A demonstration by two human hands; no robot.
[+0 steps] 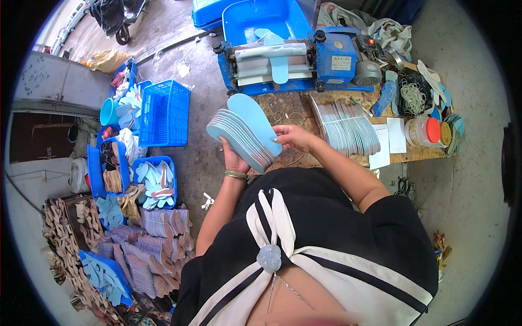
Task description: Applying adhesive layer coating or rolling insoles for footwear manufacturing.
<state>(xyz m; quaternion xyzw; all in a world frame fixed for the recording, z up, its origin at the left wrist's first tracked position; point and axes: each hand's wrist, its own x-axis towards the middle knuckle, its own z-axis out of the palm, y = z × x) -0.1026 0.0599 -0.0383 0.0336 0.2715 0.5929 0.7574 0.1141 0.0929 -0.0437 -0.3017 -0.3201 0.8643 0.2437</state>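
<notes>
My left hand point(234, 157) is closed around a thick stack of light-blue insoles point(234, 133), gripping it from below and the left. One insole point(255, 119) stands a little apart at the stack's right side. My right hand point(294, 138) pinches the lower right edge of that insole between thumb and fingers. Beyond both hands is a blue roller machine point(274, 69). Another light-blue insole point(279, 63) lies across its rollers. A long bundle of insoles point(348, 127), tied with string, rests on the wooden workbench to the right of my right hand.
Behind the rollers stands a blue basin point(261, 19). White paper sheets point(397, 135) and a red-lidded jar point(423, 131) lie right of the bundle. A blue basket point(165, 114), a bin of insole pieces point(156, 182) and stacked insoles point(147, 250) occupy the left side.
</notes>
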